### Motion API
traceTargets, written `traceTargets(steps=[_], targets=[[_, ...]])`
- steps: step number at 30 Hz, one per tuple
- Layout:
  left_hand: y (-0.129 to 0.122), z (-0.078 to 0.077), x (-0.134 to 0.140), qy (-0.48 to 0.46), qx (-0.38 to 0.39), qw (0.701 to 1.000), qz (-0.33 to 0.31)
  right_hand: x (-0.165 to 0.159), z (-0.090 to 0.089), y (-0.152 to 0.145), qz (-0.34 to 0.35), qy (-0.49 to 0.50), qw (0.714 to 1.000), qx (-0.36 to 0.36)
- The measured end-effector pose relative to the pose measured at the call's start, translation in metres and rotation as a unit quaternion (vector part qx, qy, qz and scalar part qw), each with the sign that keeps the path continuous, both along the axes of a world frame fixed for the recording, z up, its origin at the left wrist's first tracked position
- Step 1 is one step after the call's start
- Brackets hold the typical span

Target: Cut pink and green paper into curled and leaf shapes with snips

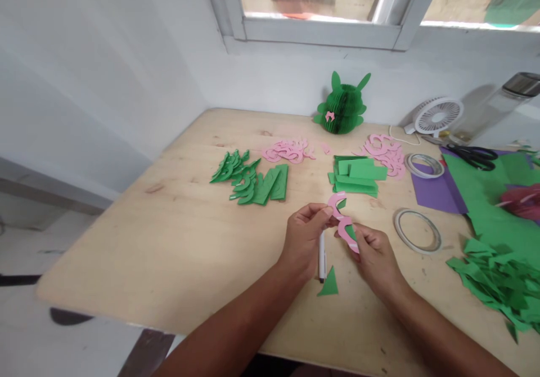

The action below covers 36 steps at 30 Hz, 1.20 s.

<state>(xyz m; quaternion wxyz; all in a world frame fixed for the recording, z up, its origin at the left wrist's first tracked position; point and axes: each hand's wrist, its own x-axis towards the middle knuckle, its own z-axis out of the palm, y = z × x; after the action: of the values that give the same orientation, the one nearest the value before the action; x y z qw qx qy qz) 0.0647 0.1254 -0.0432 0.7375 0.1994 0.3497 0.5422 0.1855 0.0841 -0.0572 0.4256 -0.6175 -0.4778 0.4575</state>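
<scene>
While the bare left hand [301,235] and bare right hand [374,253] narrowly pinch one wavy pink paper cutout [344,227] above the pale wooden tabletop [189,230], uneven pulling could tear its slim middle.

Wooden table [169,247] with green strips [363,171], pink cutouts [287,151], a tape roll [417,249] (plus a pen [322,257])

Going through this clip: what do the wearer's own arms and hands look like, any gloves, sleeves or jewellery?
Both the left hand and right hand are ungloved. The left forearm and right forearm are bare to the picture's edge, with no sleeve in view. No watch or bracelet shows; some fingers are hidden, so rings can't be ruled out.
</scene>
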Motion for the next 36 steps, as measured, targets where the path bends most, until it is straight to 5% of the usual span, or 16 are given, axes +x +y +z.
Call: traceTargets(steps=[36], targets=[[-0.0029, -0.0002, 0.0009, -0.007, 0.002, 1.0, -0.01, -0.0013, -0.0007, 0.0001, 0.01, 0.049, 0.999, -0.001]])
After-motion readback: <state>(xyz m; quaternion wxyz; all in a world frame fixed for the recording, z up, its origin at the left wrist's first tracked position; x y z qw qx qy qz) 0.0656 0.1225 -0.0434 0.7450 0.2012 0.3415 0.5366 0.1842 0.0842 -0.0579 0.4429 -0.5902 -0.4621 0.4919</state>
